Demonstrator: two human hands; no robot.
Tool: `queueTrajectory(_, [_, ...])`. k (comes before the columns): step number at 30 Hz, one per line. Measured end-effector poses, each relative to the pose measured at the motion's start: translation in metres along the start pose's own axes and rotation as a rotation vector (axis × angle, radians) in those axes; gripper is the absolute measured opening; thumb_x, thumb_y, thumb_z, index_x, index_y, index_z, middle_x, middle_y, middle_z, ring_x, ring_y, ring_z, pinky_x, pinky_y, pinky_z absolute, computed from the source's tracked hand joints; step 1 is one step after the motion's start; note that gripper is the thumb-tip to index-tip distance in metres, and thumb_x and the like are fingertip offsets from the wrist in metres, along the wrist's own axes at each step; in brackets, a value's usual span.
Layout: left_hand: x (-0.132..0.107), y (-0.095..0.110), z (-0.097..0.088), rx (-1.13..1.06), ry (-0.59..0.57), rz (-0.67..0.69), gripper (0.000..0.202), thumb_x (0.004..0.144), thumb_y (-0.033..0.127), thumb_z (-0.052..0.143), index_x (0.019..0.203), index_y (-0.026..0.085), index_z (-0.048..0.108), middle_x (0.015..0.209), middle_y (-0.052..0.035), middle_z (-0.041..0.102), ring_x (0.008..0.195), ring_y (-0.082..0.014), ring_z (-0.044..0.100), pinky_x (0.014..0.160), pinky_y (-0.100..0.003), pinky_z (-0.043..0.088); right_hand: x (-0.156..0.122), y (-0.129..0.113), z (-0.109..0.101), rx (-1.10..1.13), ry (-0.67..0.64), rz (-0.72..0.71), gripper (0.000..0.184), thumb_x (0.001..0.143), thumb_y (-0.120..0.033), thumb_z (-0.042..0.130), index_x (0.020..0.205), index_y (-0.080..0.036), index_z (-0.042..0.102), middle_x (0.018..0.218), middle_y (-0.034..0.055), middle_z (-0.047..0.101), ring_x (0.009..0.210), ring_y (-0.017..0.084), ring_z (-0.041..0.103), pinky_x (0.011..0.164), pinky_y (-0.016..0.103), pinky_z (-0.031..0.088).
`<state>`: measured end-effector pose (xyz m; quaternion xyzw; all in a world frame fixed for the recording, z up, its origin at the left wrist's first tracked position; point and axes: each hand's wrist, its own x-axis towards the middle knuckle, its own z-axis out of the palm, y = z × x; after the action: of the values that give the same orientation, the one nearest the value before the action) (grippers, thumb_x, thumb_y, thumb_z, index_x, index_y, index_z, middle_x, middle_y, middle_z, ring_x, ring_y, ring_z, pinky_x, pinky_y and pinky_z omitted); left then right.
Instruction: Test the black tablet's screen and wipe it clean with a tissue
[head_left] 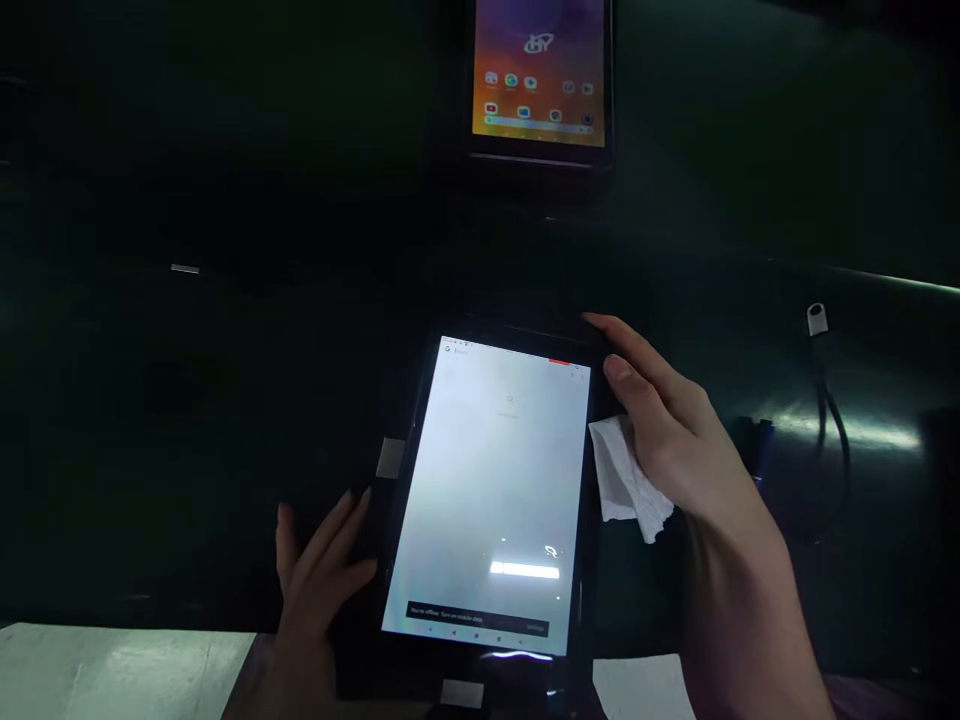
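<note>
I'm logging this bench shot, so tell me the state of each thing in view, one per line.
Near tablet: lit, white page showing, lying flat.
Far tablet: lit, home screen with icons.
Tissue: crumpled, in the right hand.
Left hand: fingers against the near tablet's left edge.
Cable: loose, connector unplugged.

Second lit tablet [538, 75], cable [829, 400]

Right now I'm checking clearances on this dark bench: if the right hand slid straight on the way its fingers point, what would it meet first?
The right hand, holding a white wipe, points up-left along the lit tablet. It would likely cross that tablet's top edge first; depth is unclear.
</note>
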<state>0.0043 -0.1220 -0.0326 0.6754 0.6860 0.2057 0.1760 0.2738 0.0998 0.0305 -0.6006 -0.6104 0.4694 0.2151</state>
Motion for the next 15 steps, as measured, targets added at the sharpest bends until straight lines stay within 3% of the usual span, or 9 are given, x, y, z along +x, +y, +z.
queueTrajectory(3, [0.003, 0.011, -0.004, -0.036, 0.06, 0.034, 0.02, 0.088, 0.026, 0.059, 0.108, 0.027, 0.053, 0.146, -0.0032, 0.053, 0.141, -0.0338, 0.043, 0.118, -0.074, 0.019, 0.0, 0.0, 0.0, 0.008, -0.015, 0.023, 0.051, 0.103, -0.052, 0.047, 0.148, -0.028, 0.052, 0.054, -0.003, 0.034, 0.038, 0.01, 0.033, 0.035, 0.02, 0.024])
queueTrajectory(8, [0.01, 0.019, -0.007, 0.002, 0.005, -0.069, 0.018, 0.095, 0.017, 0.05, 0.107, 0.028, 0.057, 0.127, -0.0001, 0.067, 0.125, -0.0306, 0.059, 0.12, -0.072, 0.017, 0.002, 0.001, 0.0, -0.01, 0.006, -0.015, 0.046, 0.103, -0.047, 0.049, 0.145, -0.028, 0.056, 0.057, -0.0011, 0.037, 0.046, 0.013, 0.043, 0.037, 0.021, 0.027])
queueTrajectory(12, [0.011, 0.018, -0.006, 0.005, 0.004, -0.1, 0.03, 0.096, 0.022, 0.053, 0.125, 0.031, 0.054, 0.118, 0.0, 0.071, 0.114, -0.0302, 0.066, 0.122, -0.069, 0.013, 0.002, 0.002, 0.0, -0.027, 0.009, -0.069, 0.045, 0.104, -0.045, 0.05, 0.145, -0.027, 0.056, 0.062, 0.0007, 0.046, 0.049, 0.013, 0.044, 0.042, 0.022, 0.034])
queueTrajectory(15, [0.011, 0.017, -0.004, -0.012, 0.02, -0.105, 0.047, 0.094, 0.024, 0.054, 0.14, 0.034, 0.046, 0.12, 0.0002, 0.071, 0.111, -0.0303, 0.067, 0.122, -0.067, 0.016, 0.002, 0.002, 0.0, -0.03, 0.022, -0.049, 0.044, 0.103, -0.047, 0.051, 0.143, -0.03, 0.057, 0.062, 0.0, 0.043, 0.051, 0.014, 0.046, 0.042, 0.022, 0.035])
